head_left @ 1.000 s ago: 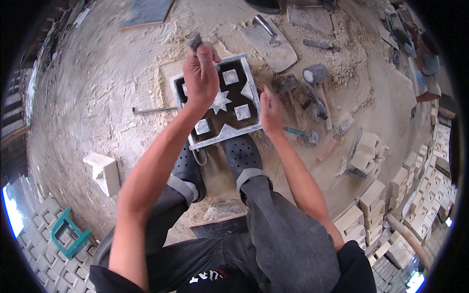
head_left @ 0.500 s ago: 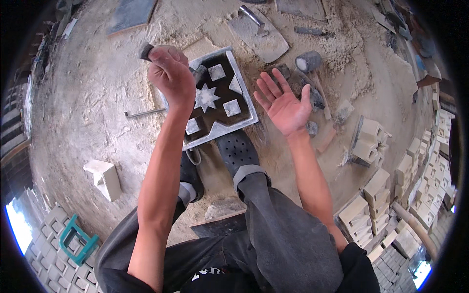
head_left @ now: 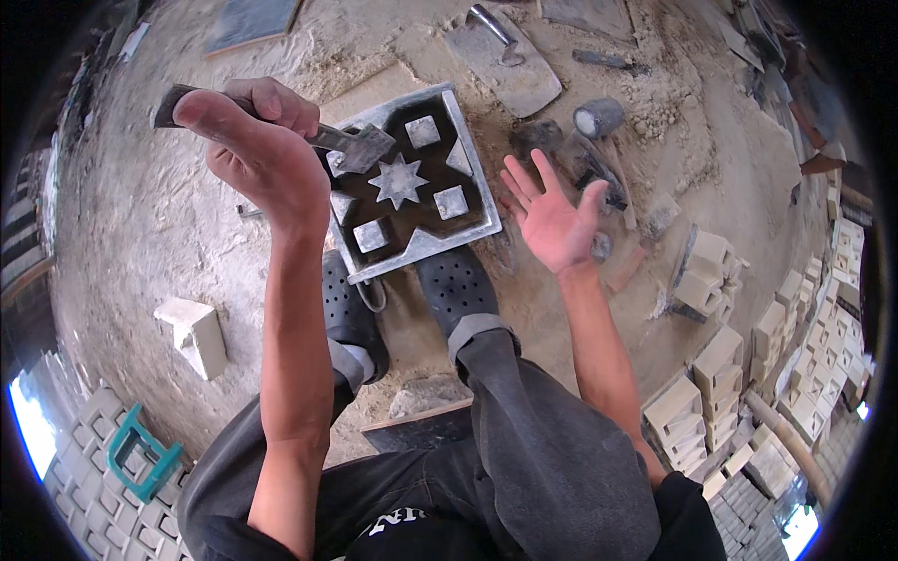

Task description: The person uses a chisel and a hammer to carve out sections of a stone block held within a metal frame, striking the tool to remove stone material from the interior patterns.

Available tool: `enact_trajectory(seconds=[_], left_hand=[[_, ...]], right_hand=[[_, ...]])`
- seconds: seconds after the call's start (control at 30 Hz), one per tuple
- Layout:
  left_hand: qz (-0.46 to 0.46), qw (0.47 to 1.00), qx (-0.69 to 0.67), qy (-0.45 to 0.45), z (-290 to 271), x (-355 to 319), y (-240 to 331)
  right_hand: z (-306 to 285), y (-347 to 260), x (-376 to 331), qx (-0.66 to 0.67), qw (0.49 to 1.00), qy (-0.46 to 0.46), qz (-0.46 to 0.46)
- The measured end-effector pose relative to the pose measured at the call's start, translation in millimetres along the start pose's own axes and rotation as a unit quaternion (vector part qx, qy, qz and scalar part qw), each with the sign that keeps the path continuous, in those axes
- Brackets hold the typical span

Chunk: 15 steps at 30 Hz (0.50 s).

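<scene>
My left hand (head_left: 267, 154) is closed around the dark handle of a hand tool (head_left: 367, 150). Its flat grey head reaches over the upper left side of a square metal mould frame (head_left: 456, 112); I cannot tell whether it is a brush or a scraper. Inside the mould are a raised eight-pointed star (head_left: 398, 181) and several raised square blocks, with dark recesses between them. Palm up and fingers spread, my right hand (head_left: 558, 229) is empty just right of the mould. Both my shoes (head_left: 456, 288) are at the mould's near edge.
Up and right lies a metal trowel (head_left: 510, 70) on dusty ground, near a grey cylinder (head_left: 599, 118) and a dark-handled tool (head_left: 601, 59). Pale cast blocks (head_left: 678, 416) are stacked at right. A white block (head_left: 194, 335) and a green stool (head_left: 142, 455) stand at left.
My left hand has moved left and turned, bringing more of the tool into view. My right hand has dropped slightly, still spread. The view has shifted a little.
</scene>
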<state>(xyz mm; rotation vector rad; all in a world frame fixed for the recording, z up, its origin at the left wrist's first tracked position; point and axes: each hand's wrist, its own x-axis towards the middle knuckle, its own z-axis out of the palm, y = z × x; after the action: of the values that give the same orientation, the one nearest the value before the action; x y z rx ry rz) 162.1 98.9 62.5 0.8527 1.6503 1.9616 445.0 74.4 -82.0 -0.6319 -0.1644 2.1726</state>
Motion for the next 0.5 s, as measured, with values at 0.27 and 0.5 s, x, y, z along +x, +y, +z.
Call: enact_trajectory(seconds=[0.27, 0.5], left_hand=[[-0.008, 0.992, -0.085, -0.097, -11, 23, -3], [-0.003, 0.977, -0.084, -0.196, -30, 41, -1]], right_hand=[[23, 61, 43, -0.691, 0.7, 0.149, -0.104], [18, 78, 46, -0.753, 0.611, 0.179, -0.167]])
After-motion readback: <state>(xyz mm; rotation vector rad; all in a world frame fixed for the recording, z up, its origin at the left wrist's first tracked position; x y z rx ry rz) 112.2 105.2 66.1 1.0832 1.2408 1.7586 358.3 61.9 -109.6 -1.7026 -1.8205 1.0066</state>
